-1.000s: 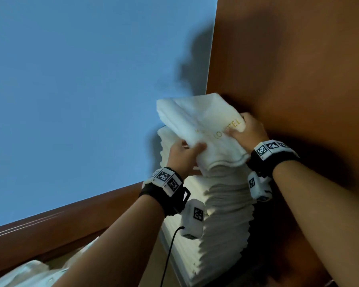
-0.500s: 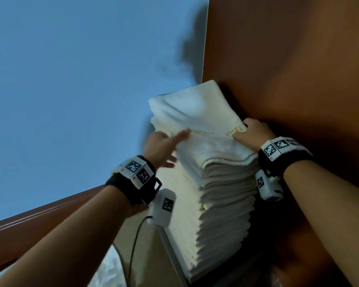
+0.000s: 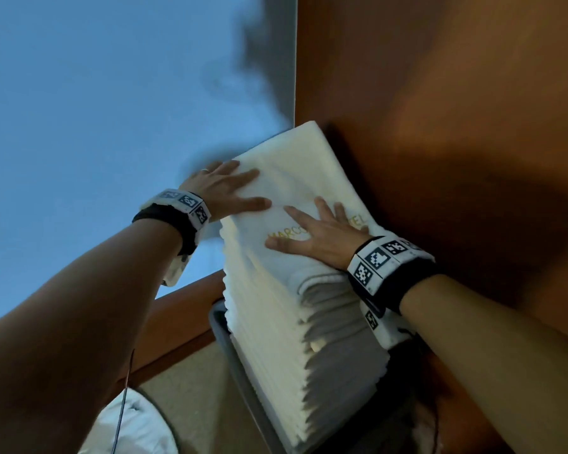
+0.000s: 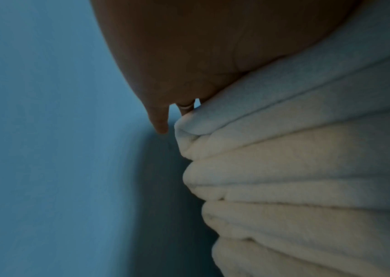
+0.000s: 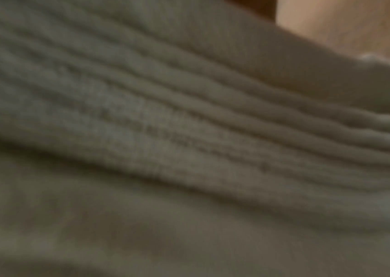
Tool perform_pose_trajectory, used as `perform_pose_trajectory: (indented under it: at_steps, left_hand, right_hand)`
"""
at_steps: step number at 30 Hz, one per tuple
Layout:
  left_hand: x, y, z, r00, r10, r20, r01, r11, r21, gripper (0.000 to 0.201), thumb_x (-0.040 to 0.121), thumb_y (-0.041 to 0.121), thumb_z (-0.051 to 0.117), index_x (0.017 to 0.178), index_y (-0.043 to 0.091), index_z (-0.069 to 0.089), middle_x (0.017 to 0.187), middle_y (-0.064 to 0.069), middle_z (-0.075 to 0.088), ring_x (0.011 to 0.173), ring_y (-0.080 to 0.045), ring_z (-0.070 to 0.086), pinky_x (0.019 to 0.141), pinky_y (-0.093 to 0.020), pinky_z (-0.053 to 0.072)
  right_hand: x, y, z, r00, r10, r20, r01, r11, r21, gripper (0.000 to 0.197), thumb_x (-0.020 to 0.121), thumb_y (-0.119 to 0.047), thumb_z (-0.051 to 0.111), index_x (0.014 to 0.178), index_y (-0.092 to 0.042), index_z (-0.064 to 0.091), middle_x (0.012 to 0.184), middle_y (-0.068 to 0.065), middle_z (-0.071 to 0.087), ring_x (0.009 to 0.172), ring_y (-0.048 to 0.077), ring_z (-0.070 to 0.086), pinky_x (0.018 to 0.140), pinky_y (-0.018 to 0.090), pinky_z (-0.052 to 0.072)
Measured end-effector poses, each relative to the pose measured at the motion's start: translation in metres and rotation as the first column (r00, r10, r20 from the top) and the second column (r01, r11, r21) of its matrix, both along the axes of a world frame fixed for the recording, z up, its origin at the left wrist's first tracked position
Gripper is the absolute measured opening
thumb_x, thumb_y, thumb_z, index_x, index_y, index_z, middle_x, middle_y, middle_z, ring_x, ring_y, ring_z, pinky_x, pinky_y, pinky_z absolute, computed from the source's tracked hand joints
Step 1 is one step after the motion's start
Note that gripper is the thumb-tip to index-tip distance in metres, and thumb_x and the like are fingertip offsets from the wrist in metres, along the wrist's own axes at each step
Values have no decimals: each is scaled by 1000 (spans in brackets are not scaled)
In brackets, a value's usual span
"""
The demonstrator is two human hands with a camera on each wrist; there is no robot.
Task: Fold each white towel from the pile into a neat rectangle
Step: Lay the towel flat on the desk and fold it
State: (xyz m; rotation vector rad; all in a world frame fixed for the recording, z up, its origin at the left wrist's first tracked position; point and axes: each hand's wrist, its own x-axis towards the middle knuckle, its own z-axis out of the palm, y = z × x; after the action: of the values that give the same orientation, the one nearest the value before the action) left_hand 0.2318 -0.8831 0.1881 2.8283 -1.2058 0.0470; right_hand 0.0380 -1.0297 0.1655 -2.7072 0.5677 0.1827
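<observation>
A tall stack of folded white terry towels stands in a grey tray, in the corner between a blue wall and an orange-brown wooden panel. The uppermost folded white towel with gold embroidered lettering lies flat and rectangular on the stack, so this piece appears finished and placed. Crumpled white fabric at the lower edge of the head view suggests that unfolded towels remain; how many cannot be told.

Left hand: fingers straight and spread, flat on the top towel's left edge; the left wrist view shows the palm lying on the topmost layer. Right hand: fingers spread, palm down over the lettering near the front edge. Neither grip encloses cloth; the towel lies beneath both palms, pressed rather than held.
</observation>
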Motion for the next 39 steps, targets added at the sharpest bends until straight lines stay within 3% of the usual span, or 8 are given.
perform_pose_trajectory:
  at_steps: [4,7,17,22,25,28,34,39]
  left_hand:
    - [19,-8,-36,997,-22,-72,22,1000,-6,133,35,110,11,155,51,15,168,0,9,153,-28,5,124,-49,10]
    - [27,-8,-52,996,-12,-93,5,997,-73,120,51,101,22,155,43,24,167,-2,15,153,-29,8,123,-53,12]
    - [-14,26,-26,988,7,-152,-20,996,-84,117,48,100,16,155,52,7,168,7,-11,154,-26,-8,125,-47,2]
    - [-45,91,-7,985,-30,-170,16,996,-83,97,77,93,30,158,43,14,168,5,8,154,-25,10,123,-45,6]
    - [-61,142,3,979,14,-203,-38,992,-117,85,83,78,41,154,32,35,160,0,36,146,-24,34,119,-41,22]
    - [-80,191,7,976,45,-213,-71,991,-115,70,88,69,51,139,23,56,136,-1,61,127,-25,54,108,-38,38]
    - [-118,310,-23,974,55,-218,-71,995,-66,46,91,56,63,123,22,68,113,3,69,103,-18,62,95,-32,45]
    - [-136,416,-81,939,151,-309,-173,984,-44,32,89,47,70,102,18,76,100,0,73,94,-23,66,90,-36,53]
  right_hand:
    - [13,-2,-24,1000,-11,-7,11,1000,-4,103,57,-101,35,146,-62,2,164,-7,-18,150,30,-19,109,74,-3]
    - [20,-4,-34,1000,-13,-3,13,1000,-15,102,58,-101,36,147,-61,4,164,-9,-18,150,29,-19,110,74,-4]
    - [7,1,-18,1000,-23,7,24,1000,-15,108,50,-102,34,147,-62,8,164,-11,-13,151,27,-15,113,70,-2]
    - [-1,5,5,999,-34,5,34,989,-143,133,37,-109,16,152,-43,23,161,9,21,147,35,21,119,54,19]
    - [-13,28,23,999,-45,26,50,979,-199,87,77,-91,29,124,-22,55,134,12,56,123,33,52,103,44,41]
    - [-26,60,29,990,-54,128,83,968,-237,46,98,-58,40,95,-17,61,110,13,64,104,35,59,88,39,47]
    - [-58,174,-2,962,17,271,118,872,-474,39,94,-38,52,121,-12,63,129,12,59,118,35,53,103,47,40]
    - [-71,283,-66,966,46,256,-26,996,-80,21,93,-29,58,91,-12,71,101,13,68,96,33,62,82,35,48]
